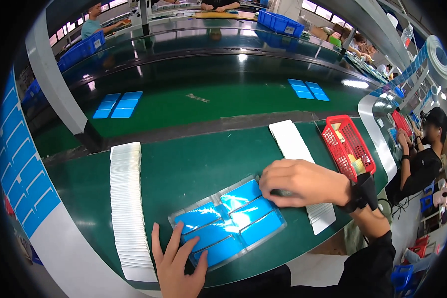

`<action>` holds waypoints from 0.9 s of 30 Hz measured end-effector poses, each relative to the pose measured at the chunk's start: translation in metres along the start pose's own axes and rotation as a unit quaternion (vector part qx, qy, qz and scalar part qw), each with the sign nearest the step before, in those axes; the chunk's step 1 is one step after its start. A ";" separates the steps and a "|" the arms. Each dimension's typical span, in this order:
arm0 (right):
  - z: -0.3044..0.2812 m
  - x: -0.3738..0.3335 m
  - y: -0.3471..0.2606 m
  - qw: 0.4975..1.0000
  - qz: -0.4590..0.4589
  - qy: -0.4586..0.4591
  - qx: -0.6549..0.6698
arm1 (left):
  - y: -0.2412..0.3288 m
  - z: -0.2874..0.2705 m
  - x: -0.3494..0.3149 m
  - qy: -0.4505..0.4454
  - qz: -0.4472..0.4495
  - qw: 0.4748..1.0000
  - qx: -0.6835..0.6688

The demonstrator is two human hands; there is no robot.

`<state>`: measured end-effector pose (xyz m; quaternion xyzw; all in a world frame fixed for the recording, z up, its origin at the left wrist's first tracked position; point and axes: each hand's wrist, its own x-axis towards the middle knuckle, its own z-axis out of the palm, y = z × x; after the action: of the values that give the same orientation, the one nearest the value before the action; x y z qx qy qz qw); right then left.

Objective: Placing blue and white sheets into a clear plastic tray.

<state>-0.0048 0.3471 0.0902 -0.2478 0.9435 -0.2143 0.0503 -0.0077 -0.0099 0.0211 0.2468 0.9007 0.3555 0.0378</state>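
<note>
A clear tray (281, 229) with several blue rectangular pieces (262, 227) in two columns lies tilted on the green work table, close to me. My left hand (180, 263) is open, its spread fingertips resting on the tray's left side and the blue pieces there. At the tray's upper right corner, the fingers of my right hand (303, 183) are pinched together, palm down. They hide that corner, and what is between them cannot be made out. A long overlapping row of white cards (129, 213) stretches beside my left hand. Another white row (292, 141) runs partly under my right forearm.
A red perforated basket (334, 145) with pale yellowish pieces stands right of my wrist. Beyond the table's dark edge, a green conveyor (208, 84) carries blue pieces (119, 105). A grey post (57, 74) rises at left. Blue-patterned film (27, 169) hangs far left. People sit nearby.
</note>
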 end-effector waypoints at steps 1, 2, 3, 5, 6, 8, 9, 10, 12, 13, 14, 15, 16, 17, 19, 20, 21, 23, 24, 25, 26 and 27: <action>-0.001 -0.004 0.000 1.000 -0.009 -0.001 0.004 | 0.001 -0.001 0.004 -0.002 -0.002 1.000 0.000; 0.000 -0.009 0.000 0.999 -0.045 0.014 0.006 | 0.001 -0.005 0.008 -0.003 0.074 0.996 0.052; -0.001 -0.013 -0.002 0.997 -0.076 0.024 0.015 | 0.000 -0.011 0.011 -0.002 0.148 0.984 0.103; 0.006 -0.016 -0.001 0.999 -0.042 -0.007 0.000 | 0.005 -0.012 0.017 -0.019 0.141 0.984 0.110; 0.007 -0.016 0.000 1.000 -0.030 -0.004 -0.007 | 0.008 -0.012 0.019 -0.031 0.073 0.994 0.080; 0.010 -0.012 0.001 1.000 -0.022 0.001 -0.007 | 0.015 -0.010 0.025 -0.044 -0.001 0.998 0.055; 0.013 -0.010 0.003 1.000 -0.015 -0.002 -0.015 | 0.018 -0.005 0.030 -0.035 -0.009 0.999 0.033; 0.015 -0.004 0.000 1.000 -0.008 -0.004 -0.025 | 0.021 -0.005 0.033 -0.028 -0.016 0.999 0.017; 0.023 0.009 -0.001 0.999 -0.040 -0.006 -0.029 | 0.027 0.002 0.039 -0.034 -0.003 0.999 0.018; 0.027 0.016 -0.003 0.997 -0.074 -0.005 -0.032 | 0.030 0.004 0.041 -0.039 0.014 0.999 0.027; 0.032 0.022 -0.007 0.994 -0.104 0.015 -0.029 | 0.032 0.008 0.043 -0.036 0.015 0.999 0.026; 0.034 0.025 -0.010 0.994 -0.100 0.009 -0.036 | 0.034 0.009 0.043 -0.033 0.015 0.999 0.029; 0.035 0.028 -0.012 0.993 -0.106 0.000 -0.041 | 0.035 0.011 0.043 -0.030 0.028 0.999 0.036; 0.034 0.029 -0.016 0.992 -0.124 0.008 -0.036 | 0.035 0.011 0.041 -0.025 0.014 0.999 0.036; 0.029 0.023 -0.019 0.991 -0.126 0.016 -0.045 | 0.031 0.010 0.037 -0.029 0.055 0.997 0.038; 0.024 0.020 -0.022 0.995 -0.091 0.034 -0.030 | 0.029 0.008 0.031 -0.026 0.056 0.997 0.040; 0.020 0.015 -0.022 0.999 -0.026 0.022 -0.017 | 0.027 0.007 0.025 -0.014 0.045 0.998 0.042; 0.010 -0.002 -0.024 0.991 0.057 0.118 -0.026 | 0.022 0.008 0.013 -0.004 0.027 0.999 0.040; 0.008 -0.009 -0.028 0.987 0.126 0.096 -0.019 | 0.019 0.009 0.008 0.005 0.019 1.000 0.013; 0.007 -0.014 -0.029 0.979 0.190 0.075 -0.016 | 0.015 0.010 0.004 0.018 0.012 1.000 -0.015; 0.008 -0.014 -0.029 0.972 0.236 0.016 0.012 | 0.012 0.013 0.002 0.026 0.007 1.000 -0.015; 0.009 -0.015 -0.030 0.958 0.279 -0.043 0.040 | 0.009 0.016 0.000 0.030 0.022 0.999 -0.017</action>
<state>0.0237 0.3274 0.0953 0.0189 0.9627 -0.2187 0.1583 0.0000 0.0059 0.0155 0.2550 0.8895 0.3791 0.0068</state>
